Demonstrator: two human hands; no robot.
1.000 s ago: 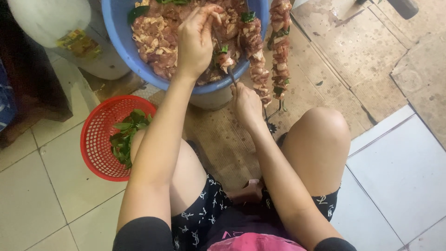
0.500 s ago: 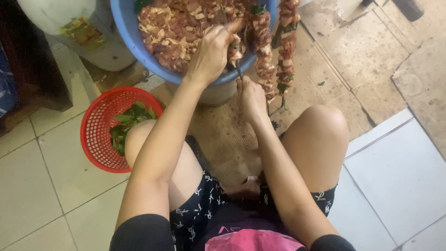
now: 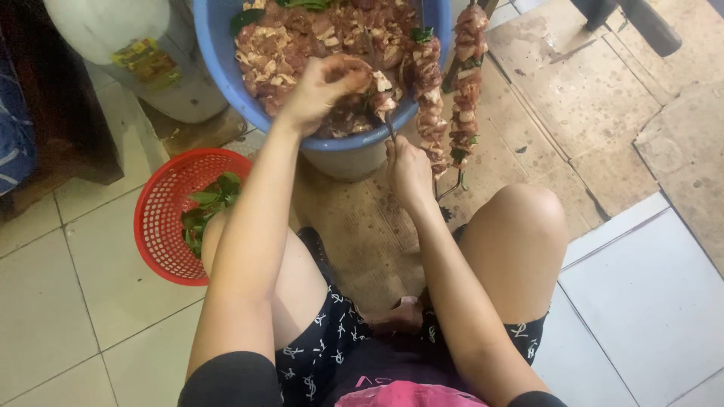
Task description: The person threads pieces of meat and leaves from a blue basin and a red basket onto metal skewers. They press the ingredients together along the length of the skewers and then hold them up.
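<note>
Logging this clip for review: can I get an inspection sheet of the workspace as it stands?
Surface: tiled floor with flattened cardboard.
Job's things: blue basin of cut meat; skewer; two loaded skewers at the rim.
Clutter: red basket of green leaves; white container.
Hands: left hand pinches meat over the basin; right hand grips the skewer.
Cables: nothing seen.
Surroundings: dark furniture at left.

The blue basin [image 3: 226, 56] runs off the top edge, its far rim and much of the meat unseen. The skewer [image 3: 390, 124] vanishes inside the right hand [image 3: 407, 169]; its lower end can't be made out. The left hand [image 3: 320, 90] covers its fingertips' catch. The red basket [image 3: 162, 218] slips behind the left forearm.
</note>
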